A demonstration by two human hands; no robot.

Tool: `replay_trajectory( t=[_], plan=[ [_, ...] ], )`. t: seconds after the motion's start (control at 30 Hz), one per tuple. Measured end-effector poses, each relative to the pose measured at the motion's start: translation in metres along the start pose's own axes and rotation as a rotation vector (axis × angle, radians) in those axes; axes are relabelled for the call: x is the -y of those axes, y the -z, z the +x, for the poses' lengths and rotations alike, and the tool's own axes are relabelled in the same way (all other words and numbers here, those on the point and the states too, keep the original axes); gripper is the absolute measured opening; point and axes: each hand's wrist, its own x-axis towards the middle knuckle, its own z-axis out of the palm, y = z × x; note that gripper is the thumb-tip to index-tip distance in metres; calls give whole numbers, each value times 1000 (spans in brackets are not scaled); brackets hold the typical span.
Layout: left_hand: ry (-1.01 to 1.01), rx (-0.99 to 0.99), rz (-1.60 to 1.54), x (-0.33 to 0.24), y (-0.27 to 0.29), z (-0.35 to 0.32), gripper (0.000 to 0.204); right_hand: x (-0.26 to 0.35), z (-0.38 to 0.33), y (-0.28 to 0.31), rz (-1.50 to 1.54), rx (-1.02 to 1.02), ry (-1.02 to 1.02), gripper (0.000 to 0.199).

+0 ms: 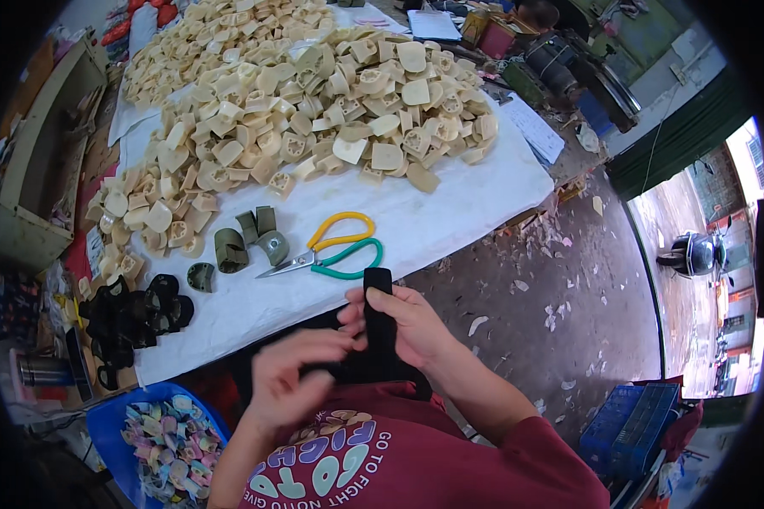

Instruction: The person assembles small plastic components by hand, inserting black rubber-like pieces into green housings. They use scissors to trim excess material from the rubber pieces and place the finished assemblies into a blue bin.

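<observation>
- Two hands on one black strap piece [379,318], held upright close to the chest, just above the red shirt [416,458], in front of the near table edge
- Right hand [416,327] clamped around the strap's middle, thumb across the front face, top end sticking up free above the fingers
- Left hand [293,382] pinching at the strap's left edge, fingertips curled in; whether gripping the fabric or a small part on it, cannot tell
- Best handled, as a judgement, with the right-hand clamp firm and steady so the strap stays flat and untwisted while the left fingertips work the edge; keeping it close to the body helps control
- Just beyond, on the white sheet [450,212]: scissors [331,250] with one yellow and one green loop, blades closed, pointing left, within easy reach
- Left of the scissors, a few olive-green pieces [246,239], some rolled, some flat
- Further left, at the table edge, a heap of black pieces [136,314]
- Across the far part of the sheet, a large pile of cream-coloured moulded pieces [314,102], many showing hollow backs
- Lower left, below the table, a blue tub [110,428] of small pale multicoloured bits
- Right of the table, bare ground littered with offcuts [526,297], and a blue crate [632,424] further off
</observation>
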Motion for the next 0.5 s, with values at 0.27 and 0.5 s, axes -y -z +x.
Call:
replay_trajectory(
  t=[0.27,0.5],
  plan=[
    [553,-396,-349,-3,-16,21,29,0,1,-10,-360,273,-156,26],
    [351,-712,-493,16,1,16,20,41,48,8,-1611,-76,698,29]
  ],
)
